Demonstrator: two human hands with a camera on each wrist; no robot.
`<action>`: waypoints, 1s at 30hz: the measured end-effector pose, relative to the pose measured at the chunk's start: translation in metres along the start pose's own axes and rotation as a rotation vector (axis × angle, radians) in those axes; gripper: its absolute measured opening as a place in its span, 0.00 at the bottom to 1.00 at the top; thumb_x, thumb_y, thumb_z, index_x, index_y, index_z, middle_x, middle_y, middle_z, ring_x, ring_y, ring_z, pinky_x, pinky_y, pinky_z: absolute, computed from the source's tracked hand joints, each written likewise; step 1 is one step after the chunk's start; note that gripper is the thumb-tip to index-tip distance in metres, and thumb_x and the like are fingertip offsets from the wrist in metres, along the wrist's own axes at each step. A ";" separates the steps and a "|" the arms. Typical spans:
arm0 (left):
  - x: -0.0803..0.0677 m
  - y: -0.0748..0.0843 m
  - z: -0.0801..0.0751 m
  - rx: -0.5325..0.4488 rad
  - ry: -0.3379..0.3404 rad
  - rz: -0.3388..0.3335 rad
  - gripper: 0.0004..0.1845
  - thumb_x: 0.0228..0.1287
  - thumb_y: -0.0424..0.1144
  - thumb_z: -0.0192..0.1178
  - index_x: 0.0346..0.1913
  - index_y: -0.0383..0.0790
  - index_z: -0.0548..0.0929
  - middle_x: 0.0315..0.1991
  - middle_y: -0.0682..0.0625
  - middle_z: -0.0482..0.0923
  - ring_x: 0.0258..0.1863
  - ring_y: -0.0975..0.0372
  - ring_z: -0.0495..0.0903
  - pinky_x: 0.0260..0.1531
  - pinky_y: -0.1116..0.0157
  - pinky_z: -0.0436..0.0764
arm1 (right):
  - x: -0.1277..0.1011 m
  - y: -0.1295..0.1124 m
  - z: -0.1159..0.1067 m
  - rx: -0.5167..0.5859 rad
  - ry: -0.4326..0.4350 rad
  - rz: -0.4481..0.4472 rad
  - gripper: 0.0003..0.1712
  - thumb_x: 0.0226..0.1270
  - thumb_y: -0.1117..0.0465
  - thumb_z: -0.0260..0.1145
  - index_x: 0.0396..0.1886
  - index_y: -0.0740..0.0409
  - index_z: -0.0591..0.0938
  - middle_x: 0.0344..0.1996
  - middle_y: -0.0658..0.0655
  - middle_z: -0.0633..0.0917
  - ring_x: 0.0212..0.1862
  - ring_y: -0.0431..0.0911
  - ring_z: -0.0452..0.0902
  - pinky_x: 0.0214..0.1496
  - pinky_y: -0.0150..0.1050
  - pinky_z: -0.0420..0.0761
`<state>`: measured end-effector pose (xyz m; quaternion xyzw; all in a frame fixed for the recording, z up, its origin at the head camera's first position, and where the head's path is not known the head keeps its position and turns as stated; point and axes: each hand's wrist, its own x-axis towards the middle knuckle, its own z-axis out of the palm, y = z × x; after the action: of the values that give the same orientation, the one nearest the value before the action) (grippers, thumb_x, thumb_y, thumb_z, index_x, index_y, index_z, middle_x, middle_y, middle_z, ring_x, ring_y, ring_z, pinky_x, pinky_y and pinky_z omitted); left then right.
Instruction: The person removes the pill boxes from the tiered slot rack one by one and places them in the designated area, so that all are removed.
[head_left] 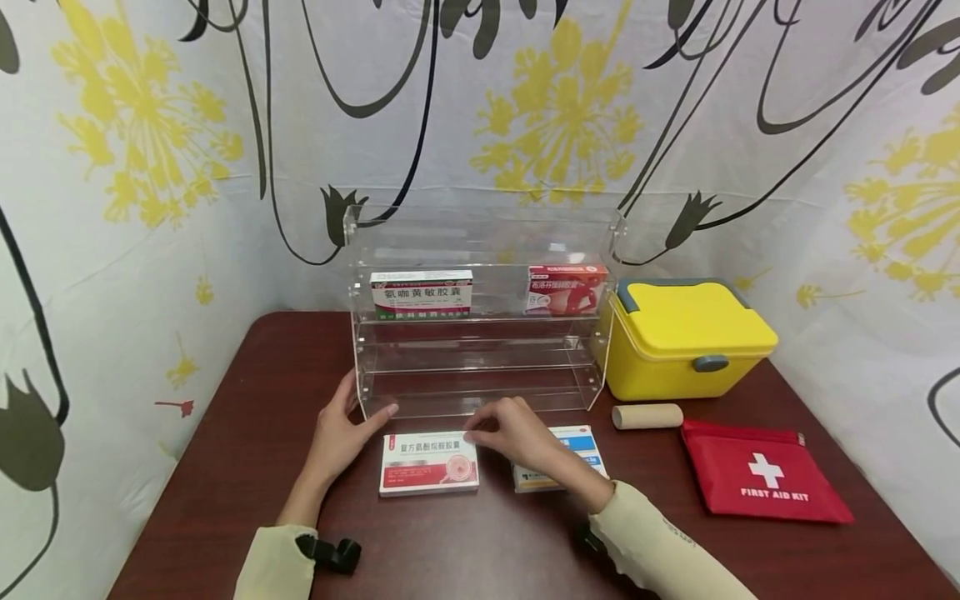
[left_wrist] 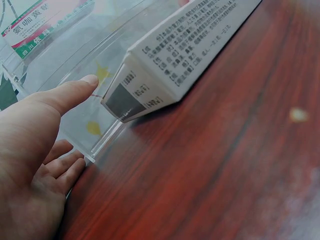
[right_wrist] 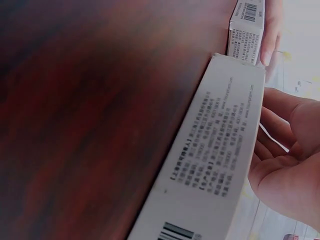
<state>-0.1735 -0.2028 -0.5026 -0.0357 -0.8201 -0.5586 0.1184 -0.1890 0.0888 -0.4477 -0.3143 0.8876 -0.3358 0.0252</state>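
Note:
A red-and-white medicine box (head_left: 429, 464) lies on the table in front of a clear acrylic display rack (head_left: 480, 358). My left hand (head_left: 335, 429) is at the rack's front left corner. Its thumb (left_wrist: 75, 92) stretches along the inner side toward the box, and the other fingers stay outside the side panel. At the box's upper right corner is my right hand (head_left: 517, 429), with thumb and index fingertips right at the edge and the fingers loosely bent. A blue-and-white medicine box (head_left: 581, 446) lies partly hidden under that forearm; its printed long side (right_wrist: 205, 150) shows in the right wrist view.
On a rack shelf stand a green-and-white medicine box (head_left: 422, 296) at left and a red medicine box (head_left: 564, 292) at right. A yellow lidded case (head_left: 686, 342), a beige roll (head_left: 647, 416) and a red first aid pouch (head_left: 765, 475) are to the right on the dark table (head_left: 480, 550).

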 end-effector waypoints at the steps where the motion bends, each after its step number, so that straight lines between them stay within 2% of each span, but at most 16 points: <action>1: 0.000 0.000 0.000 0.000 0.001 0.002 0.48 0.55 0.55 0.72 0.76 0.56 0.59 0.69 0.50 0.67 0.67 0.57 0.66 0.64 0.49 0.65 | 0.000 0.000 0.000 -0.003 0.001 0.001 0.02 0.63 0.60 0.73 0.34 0.52 0.90 0.33 0.44 0.87 0.38 0.36 0.80 0.41 0.36 0.80; 16: 0.003 0.000 0.002 0.005 -0.003 -0.004 0.47 0.55 0.54 0.72 0.75 0.61 0.58 0.68 0.51 0.67 0.67 0.55 0.66 0.64 0.48 0.65 | 0.000 0.000 -0.001 -0.028 -0.008 0.014 0.03 0.63 0.60 0.73 0.35 0.52 0.90 0.34 0.45 0.87 0.38 0.36 0.80 0.41 0.34 0.79; 20: 0.002 0.000 0.001 0.015 -0.001 -0.002 0.47 0.55 0.55 0.72 0.75 0.61 0.58 0.68 0.49 0.68 0.67 0.54 0.66 0.63 0.48 0.65 | 0.000 -0.004 -0.001 -0.035 -0.005 0.017 0.03 0.63 0.60 0.73 0.35 0.53 0.90 0.32 0.45 0.87 0.34 0.36 0.79 0.38 0.33 0.78; 25: 0.001 -0.001 0.001 0.009 -0.003 -0.004 0.47 0.55 0.55 0.72 0.75 0.60 0.59 0.68 0.49 0.68 0.67 0.55 0.66 0.63 0.47 0.66 | -0.006 -0.007 -0.007 -0.018 0.044 0.028 0.05 0.62 0.59 0.73 0.37 0.55 0.89 0.31 0.44 0.86 0.32 0.34 0.79 0.36 0.32 0.79; 30: 0.000 -0.001 0.000 -0.001 -0.004 -0.003 0.47 0.55 0.54 0.72 0.75 0.61 0.59 0.68 0.50 0.68 0.67 0.55 0.66 0.63 0.47 0.65 | -0.015 -0.009 -0.029 -0.008 0.107 0.026 0.05 0.62 0.60 0.73 0.38 0.54 0.89 0.32 0.43 0.86 0.32 0.35 0.80 0.35 0.32 0.80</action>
<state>-0.1733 -0.2035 -0.5036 -0.0355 -0.8200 -0.5594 0.1158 -0.1793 0.1097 -0.4221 -0.2843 0.8930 -0.3485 -0.0192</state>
